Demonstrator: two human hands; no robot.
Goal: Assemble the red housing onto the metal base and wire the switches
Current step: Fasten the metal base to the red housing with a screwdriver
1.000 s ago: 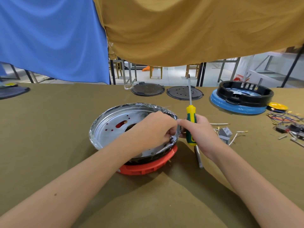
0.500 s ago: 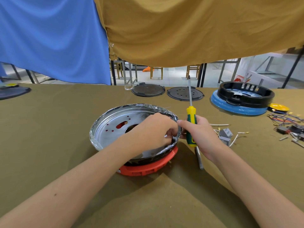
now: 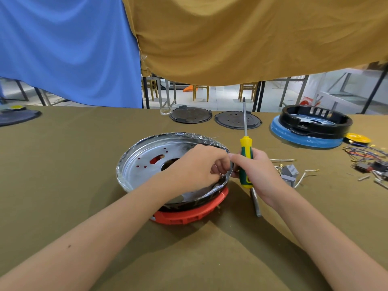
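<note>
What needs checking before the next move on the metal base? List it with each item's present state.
1. Metal base sits on the red housing: ok, the housing shows under its near edge.
2. Screwdriver in hand: ok, the right hand grips the handle, tip pointing up and away.
3. Left hand at the base's right rim: ok, fingers curled at the rim beside the right hand's fingertips.
4. What the left hand's fingers pinch: cannot tell, too small.
5. Screw seated in a hole: cannot tell, the hands cover that spot.
6. Switches wired: not ok, they lie loose on the table with white wires.
</note>
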